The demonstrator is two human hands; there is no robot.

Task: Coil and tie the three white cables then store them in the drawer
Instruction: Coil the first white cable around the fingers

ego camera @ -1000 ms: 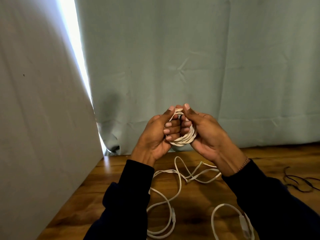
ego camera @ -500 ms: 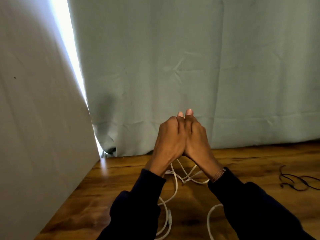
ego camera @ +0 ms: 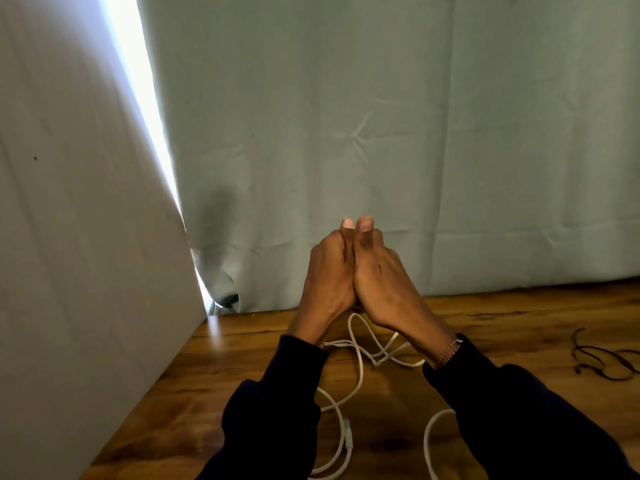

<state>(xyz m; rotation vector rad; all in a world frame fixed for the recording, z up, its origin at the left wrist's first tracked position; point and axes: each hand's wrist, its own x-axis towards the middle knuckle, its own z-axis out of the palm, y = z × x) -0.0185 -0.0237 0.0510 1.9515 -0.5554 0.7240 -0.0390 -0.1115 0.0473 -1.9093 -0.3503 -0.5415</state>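
The loose white cables (ego camera: 360, 355) lay tangled on the wooden table (ego camera: 214, 393), their loops crossing just below the raised hands and trailing toward the near edge of the view, where they passed under the dark sleeves (ego camera: 277, 420). One plug end (ego camera: 347, 436) rested on the wood between the forearms.

Above the tangle, the left hand (ego camera: 327, 275) and the right hand (ego camera: 379, 278) were pressed side by side, backs to the camera, thumbs upright and touching at the top. The fingers curled away out of sight, so whether they held a cable could not be told. A thin bracelet (ego camera: 448, 351) circled the right wrist.

To the right, well apart from the white cables, a dark cord (ego camera: 602, 362) lay on the table near the frame's edge, with bare wood between it and the right sleeve. The table's far edge met a pale green curtain (ego camera: 381, 133). At the left a white panel (ego camera: 69, 237) bounded the table, slanting in the view, with a strip of daylight (ego camera: 138, 81) showing between panel and curtain.
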